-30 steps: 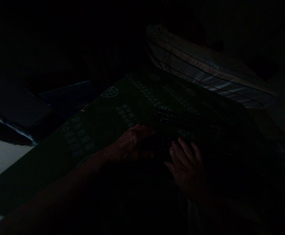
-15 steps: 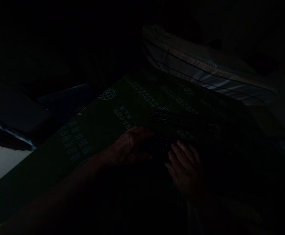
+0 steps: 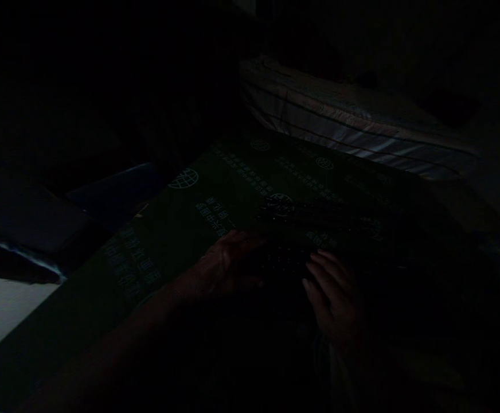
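A dark cloth with small white dots (image 3: pixel 285 256) lies between my hands on a green printed board (image 3: pixel 176 223). My left hand (image 3: pixel 226 261) rests at the cloth's left side, fingers stretched over it and thumb apart. On the right side, my right hand (image 3: pixel 334 287) lies with its fingers extended and close together at the cloth. Just beyond sits another dark dotted piece, seemingly folded cloth (image 3: pixel 310 213). Deep shadow hides the near part of the cloth and its edges.
Behind the board's far edge is a pale striped padded thing (image 3: pixel 357 132), like a mattress or cushion. A dark blue flat-sided object (image 3: pixel 112 186) stands beyond the left edge. A pale surface (image 3: pixel 9 304) shows at lower left.
My right hand has shifted slightly right, away from my left hand, showing more of the dotted cloth between them. My left hand stays nearly in place. The view has tilted slightly.
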Motion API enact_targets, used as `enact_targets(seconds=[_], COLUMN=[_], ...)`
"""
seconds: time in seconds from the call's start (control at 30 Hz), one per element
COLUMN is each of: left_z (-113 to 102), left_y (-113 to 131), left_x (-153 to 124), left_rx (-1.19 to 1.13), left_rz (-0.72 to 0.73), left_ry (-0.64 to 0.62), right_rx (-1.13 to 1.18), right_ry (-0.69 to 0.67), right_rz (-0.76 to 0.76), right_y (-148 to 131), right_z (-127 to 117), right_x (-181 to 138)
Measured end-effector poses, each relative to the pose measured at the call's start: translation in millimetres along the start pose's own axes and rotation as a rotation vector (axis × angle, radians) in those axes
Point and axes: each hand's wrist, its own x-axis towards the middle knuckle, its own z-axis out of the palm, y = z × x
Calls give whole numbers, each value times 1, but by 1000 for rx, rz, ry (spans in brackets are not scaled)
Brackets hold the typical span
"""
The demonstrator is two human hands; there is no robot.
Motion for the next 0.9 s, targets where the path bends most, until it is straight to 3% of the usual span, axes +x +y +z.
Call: enact_targets(seconds=[0.27,0.9], left_z=[-3,-5], left_y=[3,10], left_x=[0,-2], left_rx=[14,32], left_rz=[-28,-96], left_ry=[-26,-19], right_rx=[185,273], right_ry=[88,111], right_rz=[189,281], right_y=[12,13], right_z=[0,0], right_x=[1,4])
